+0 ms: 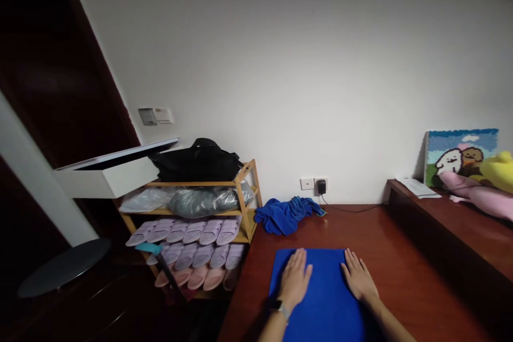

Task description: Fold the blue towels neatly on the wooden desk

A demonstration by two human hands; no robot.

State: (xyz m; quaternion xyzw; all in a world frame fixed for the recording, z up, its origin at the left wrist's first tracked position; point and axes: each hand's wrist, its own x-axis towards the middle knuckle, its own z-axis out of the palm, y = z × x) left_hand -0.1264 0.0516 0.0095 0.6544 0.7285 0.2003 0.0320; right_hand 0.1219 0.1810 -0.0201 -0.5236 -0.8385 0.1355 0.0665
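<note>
A flat blue sheet (324, 294), perhaps cloth, lies on the reddish-brown wooden tabletop (417, 288) and runs out of view at the bottom. My left hand (294, 280) rests flat on its left part, fingers stretched forward, with a watch on the wrist. On the right edge of the sheet lies my right hand (358, 276), palm down and fingers slightly spread. Neither hand grasps anything. Beyond the sheet, a crumpled blue towel (284, 215) sits near the wall.
Left of the table stands a wooden rack (246, 203) with several slippers (200, 230), a black bag (198, 163) and a white box (130, 173). A plugged-in adapter (321, 187) trails a cable. On the raised right ledge lie a pink plush toy (476, 195) and a picture (460, 147).
</note>
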